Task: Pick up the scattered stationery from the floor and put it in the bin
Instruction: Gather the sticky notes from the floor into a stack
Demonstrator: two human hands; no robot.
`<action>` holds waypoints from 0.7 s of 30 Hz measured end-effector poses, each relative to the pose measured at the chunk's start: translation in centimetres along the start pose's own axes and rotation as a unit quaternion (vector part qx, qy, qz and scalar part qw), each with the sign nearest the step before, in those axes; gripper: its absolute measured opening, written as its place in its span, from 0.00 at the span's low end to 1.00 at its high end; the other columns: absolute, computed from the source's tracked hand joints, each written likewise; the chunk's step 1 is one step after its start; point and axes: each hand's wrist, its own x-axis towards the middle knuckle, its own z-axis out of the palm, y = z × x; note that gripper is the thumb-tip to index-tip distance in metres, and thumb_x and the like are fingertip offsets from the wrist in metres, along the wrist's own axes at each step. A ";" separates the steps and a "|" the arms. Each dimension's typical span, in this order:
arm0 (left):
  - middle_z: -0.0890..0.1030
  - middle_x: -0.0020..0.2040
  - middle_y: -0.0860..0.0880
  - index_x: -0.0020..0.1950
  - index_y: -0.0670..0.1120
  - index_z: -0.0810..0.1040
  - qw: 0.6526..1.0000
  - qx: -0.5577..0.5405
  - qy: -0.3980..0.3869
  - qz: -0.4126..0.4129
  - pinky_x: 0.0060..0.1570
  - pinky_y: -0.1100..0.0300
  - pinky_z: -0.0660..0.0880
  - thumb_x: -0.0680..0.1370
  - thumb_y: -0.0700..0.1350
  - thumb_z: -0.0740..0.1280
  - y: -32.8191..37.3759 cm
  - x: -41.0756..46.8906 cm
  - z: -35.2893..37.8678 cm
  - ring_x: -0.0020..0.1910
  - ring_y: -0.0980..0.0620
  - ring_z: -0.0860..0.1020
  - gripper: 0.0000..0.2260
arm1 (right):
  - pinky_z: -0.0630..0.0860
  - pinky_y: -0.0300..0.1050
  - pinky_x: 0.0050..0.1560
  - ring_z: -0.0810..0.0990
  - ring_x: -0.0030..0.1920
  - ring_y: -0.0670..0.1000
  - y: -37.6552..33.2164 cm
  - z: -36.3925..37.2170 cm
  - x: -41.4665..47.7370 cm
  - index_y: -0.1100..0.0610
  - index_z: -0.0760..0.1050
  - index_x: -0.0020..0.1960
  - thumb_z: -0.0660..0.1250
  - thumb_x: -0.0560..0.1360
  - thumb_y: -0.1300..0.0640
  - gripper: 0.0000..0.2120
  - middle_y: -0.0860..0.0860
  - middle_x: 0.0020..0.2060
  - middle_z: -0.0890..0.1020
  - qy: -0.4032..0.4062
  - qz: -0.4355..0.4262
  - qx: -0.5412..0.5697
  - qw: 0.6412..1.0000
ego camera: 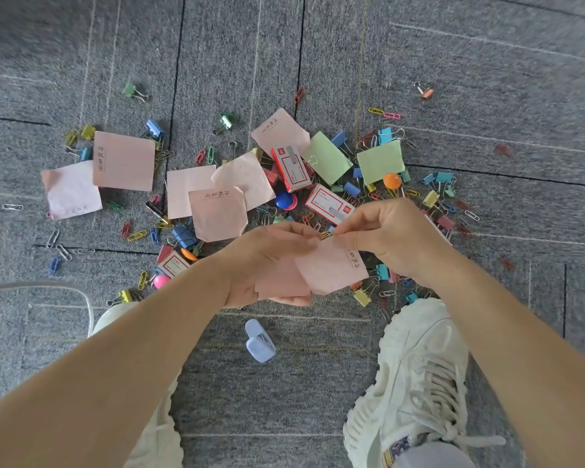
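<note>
My left hand (pixel 267 261) grips a small stack of pink sticky notes (pixel 321 271) above the floor. My right hand (pixel 389 234) pinches a small yellow paper clip (pixel 326 234) at the top edge of those notes. Below them, the grey carpet is strewn with pink notes (pixel 124 160), green notes (pixel 380 162), red-and-white staple boxes (pixel 291 168), coloured binder clips (pixel 154 128) and paper clips (pixel 390 115). No bin is in view.
My two white shoes (pixel 419 376) stand at the bottom of the view. A pale blue clip-like object (pixel 259 341) lies between them. A white cable (pixel 65 290) curves in at the left. Stray clips lie far out, such as an orange one (pixel 426 92).
</note>
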 end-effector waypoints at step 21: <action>0.85 0.46 0.48 0.47 0.50 0.80 0.951 -0.142 0.192 0.197 0.44 0.40 0.81 0.79 0.43 0.70 -0.1 1.3 2.6 0.45 0.43 0.83 0.03 | 0.62 0.42 0.30 0.76 0.28 0.47 0.8 3.8 -0.4 0.57 0.77 0.43 0.69 0.75 0.65 0.05 0.61 0.40 0.81 0.079 0.185 0.267 0.942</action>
